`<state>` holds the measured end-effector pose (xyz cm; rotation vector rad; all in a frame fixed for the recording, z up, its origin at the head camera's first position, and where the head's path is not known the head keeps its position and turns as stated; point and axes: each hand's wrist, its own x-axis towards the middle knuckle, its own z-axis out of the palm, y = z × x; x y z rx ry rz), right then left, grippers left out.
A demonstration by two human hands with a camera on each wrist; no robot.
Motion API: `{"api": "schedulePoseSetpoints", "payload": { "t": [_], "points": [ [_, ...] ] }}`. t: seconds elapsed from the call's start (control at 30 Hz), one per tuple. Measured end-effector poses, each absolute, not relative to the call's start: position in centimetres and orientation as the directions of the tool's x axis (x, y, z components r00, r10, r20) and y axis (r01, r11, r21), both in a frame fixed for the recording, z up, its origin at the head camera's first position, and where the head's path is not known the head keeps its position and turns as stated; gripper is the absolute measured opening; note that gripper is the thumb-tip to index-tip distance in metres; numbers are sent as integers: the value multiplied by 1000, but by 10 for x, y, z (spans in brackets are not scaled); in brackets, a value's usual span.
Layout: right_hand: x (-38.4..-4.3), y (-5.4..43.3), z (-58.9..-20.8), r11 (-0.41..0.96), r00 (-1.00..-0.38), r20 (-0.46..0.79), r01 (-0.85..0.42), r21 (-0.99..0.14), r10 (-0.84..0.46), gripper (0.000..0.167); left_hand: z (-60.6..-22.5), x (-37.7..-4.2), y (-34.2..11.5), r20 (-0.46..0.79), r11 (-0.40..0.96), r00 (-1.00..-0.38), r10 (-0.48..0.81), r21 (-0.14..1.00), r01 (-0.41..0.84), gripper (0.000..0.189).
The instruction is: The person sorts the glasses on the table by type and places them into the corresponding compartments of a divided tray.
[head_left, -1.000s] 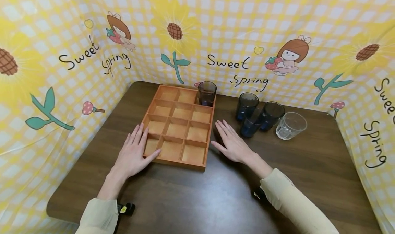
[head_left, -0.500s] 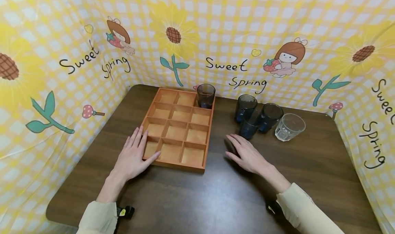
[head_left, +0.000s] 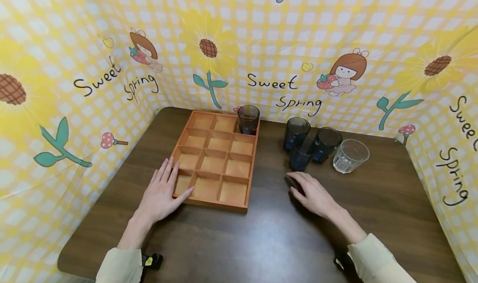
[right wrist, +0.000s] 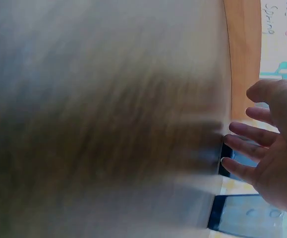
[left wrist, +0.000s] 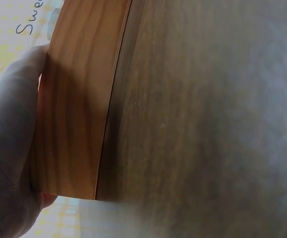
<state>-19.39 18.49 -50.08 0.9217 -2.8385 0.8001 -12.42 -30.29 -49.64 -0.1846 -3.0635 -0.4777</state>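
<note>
A wooden box (head_left: 214, 160) divided into small square compartments lies on the table in the head view. My left hand (head_left: 158, 194) rests at its near left corner, straight fingers along the left side, thumb over the front edge. The left wrist view has that hand (left wrist: 9, 119) against the box's front wall (left wrist: 76, 109). My right hand (head_left: 313, 194) holds nothing; its fingers are loosely bent, low over the table. Just beyond its fingertips stands a dark blue glass (head_left: 301, 153). In the right wrist view the fingers of this hand (right wrist: 282, 158) are spread apart.
Two more dark glasses (head_left: 297, 133) (head_left: 326, 146) and a clear glass (head_left: 350, 156) stand grouped at the right. Another dark glass (head_left: 248, 120) sits in the box's far right compartment. A patterned cloth (head_left: 269, 42) hangs behind the brown table (head_left: 239, 245).
My right hand has moved away from the box's right side, rightward and nearer to me, its fingers bending more. The left hand stays at the box corner. The head view has tilted slightly.
</note>
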Motion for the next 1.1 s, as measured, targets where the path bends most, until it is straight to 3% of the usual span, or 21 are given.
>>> {"api": "schedulePoseSetpoints", "payload": {
  "t": [0.37,0.53,0.77,1.1],
  "points": [
    [-198,203,-502,700,-914,225,-404,-589,-339,41,-500,-120,-302,81,946,-992,100,301,120,105],
    [-216,226,-545,671,-909,319,-415,-615,-269,43,-497,-123,-301,85,946,-991,104,298,125,105],
    [-244,247,-591,647,-897,381,-430,-630,-225,70,-496,-125,-301,90,945,-990,109,299,131,105],
    [-217,222,-535,542,-915,379,-389,-744,-137,71,-498,-125,-300,90,943,-989,118,301,140,105]
  ]
}}
